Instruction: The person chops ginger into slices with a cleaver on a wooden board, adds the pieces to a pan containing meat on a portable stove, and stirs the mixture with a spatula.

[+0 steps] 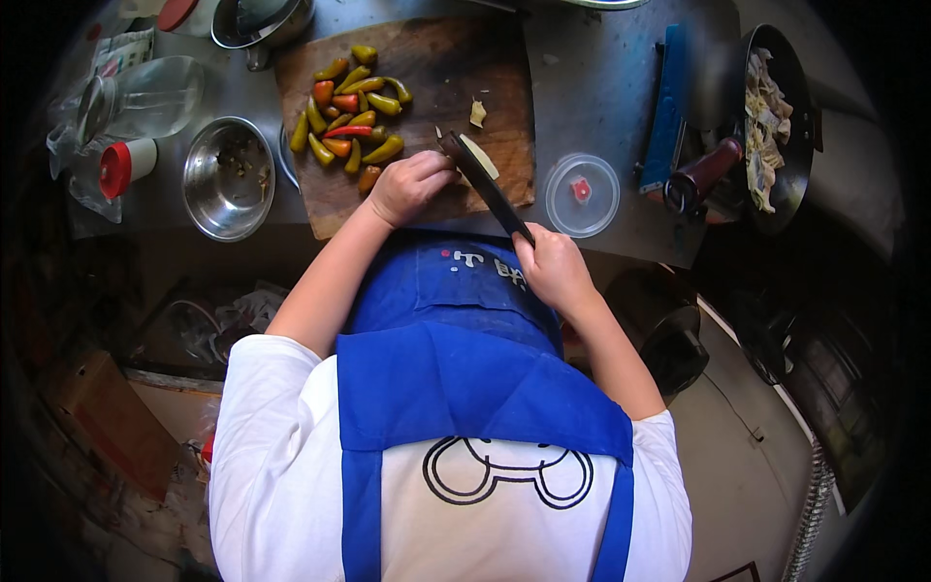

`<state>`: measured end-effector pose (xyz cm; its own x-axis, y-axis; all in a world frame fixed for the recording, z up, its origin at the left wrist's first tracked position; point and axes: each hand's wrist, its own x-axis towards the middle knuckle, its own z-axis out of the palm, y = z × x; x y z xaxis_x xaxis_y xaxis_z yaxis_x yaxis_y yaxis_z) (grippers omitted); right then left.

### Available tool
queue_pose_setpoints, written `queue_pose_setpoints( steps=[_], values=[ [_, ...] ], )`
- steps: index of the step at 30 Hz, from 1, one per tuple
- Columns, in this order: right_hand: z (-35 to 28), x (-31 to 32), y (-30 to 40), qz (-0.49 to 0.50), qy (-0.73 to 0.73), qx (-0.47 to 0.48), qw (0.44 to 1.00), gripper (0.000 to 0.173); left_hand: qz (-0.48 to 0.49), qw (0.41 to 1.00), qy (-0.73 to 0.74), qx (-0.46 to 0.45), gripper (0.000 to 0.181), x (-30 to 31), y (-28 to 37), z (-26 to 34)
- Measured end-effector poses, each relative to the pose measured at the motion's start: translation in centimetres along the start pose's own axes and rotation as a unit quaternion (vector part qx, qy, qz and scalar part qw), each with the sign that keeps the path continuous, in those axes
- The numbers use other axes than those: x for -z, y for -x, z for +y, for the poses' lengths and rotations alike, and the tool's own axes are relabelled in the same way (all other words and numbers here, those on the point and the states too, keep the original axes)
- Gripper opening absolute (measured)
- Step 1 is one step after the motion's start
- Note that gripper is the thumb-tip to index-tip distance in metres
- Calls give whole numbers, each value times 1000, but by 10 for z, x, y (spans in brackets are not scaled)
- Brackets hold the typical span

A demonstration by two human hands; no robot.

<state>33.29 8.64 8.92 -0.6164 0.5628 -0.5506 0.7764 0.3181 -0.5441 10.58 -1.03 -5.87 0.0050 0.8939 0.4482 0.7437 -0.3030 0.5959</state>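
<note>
My right hand (pixel 556 265) grips the handle of a kitchen knife (pixel 484 182), seen from above along its dark spine. The knife slants across the lower right of a wooden cutting board (pixel 429 65). At its left side my left hand (pixel 414 185) has its fingers bent together on a pale piece of food, mostly hidden. A pale slice (pixel 481 158) lies along the blade's right side; a smaller pale piece, perhaps ginger (pixel 477 114), rests farther up the board. Several green, orange and red chili peppers (pixel 356 109) are heaped left of the knife.
Left of the board are a steel bowl (pixel 229 182) with scraps, a red-lidded container (pixel 127 167) and a clear jar (pixel 145 98) on its side. To the right lie a clear plastic lid (pixel 582 195) and a frying pan (pixel 800 131) holding pale food pieces (pixel 765 131). A saucepan (pixel 262 22) stands behind.
</note>
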Motion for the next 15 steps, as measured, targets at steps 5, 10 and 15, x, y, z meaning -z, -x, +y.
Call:
queue_pose_setpoints(
  steps=[5, 10, 15],
  values=[
    [1, -11, -13, -13, 24, -9, 1000, 25, 9, 1000, -8, 0, 17, -3, 0, -1],
    [3, -27, -30, 32, 5, 19, 999, 25, 6, 1000, -14, -1, 17, -3, 0, 0],
    [-2, -7, -12, 1, -9, -6, 1000, 24, 4, 1000, -12, -4, 16, -2, -1, -1]
  ],
)
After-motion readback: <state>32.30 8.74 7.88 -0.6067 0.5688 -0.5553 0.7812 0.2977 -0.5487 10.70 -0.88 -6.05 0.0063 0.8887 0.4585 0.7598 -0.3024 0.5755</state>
